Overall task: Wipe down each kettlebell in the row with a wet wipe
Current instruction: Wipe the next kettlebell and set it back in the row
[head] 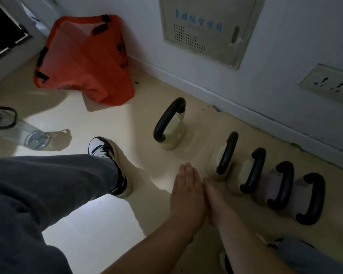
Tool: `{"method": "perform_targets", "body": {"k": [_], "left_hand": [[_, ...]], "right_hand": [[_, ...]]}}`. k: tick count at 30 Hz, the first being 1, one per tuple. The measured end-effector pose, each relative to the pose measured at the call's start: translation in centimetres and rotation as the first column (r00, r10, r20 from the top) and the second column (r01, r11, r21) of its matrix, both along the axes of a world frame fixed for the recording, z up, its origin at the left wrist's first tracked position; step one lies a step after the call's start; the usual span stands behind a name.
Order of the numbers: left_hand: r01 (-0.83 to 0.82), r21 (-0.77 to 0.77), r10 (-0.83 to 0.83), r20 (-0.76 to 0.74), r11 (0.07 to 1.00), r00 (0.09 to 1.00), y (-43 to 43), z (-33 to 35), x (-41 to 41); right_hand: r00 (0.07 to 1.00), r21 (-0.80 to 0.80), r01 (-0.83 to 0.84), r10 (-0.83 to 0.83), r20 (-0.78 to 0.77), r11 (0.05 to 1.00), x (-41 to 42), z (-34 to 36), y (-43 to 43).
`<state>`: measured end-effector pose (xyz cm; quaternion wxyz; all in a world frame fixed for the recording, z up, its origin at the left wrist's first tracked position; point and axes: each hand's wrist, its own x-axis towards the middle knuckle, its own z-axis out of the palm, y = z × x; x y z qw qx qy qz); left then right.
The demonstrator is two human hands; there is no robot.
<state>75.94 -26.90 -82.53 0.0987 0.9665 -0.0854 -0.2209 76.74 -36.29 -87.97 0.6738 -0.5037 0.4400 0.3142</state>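
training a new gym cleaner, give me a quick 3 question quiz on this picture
1. How many kettlebells stand along the wall?
2. True or false: the left hand holds a wet wipe.
3. Which lies near the orange bag: A) a clear water bottle, B) a towel, C) a bucket?

Key: 1. Five, from the far one to the nearest. 2. False; both hands are flat, palms together, right hand too, no wipe visible. 3. A.
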Motion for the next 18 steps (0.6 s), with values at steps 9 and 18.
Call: {"method": "perform_targets", "body": {"k": [9,18], "left_hand": [[-0.277,-0.019,0.261,-0.274,0.961,0.926,-0.3,-1.0,8.0],[-0.530,-0.547,0.573,-0.109,0.647,0.812,-0.1,-1.1,-2.5]], "right_hand": [[0.982,-0.062,-0.186,0.187,0.007,0.981,1.2,0.0,-0.1],[0.983,0.002,-0.180,0.180,-0.047,0.984,1.5,-0.4,-0.8]]}}
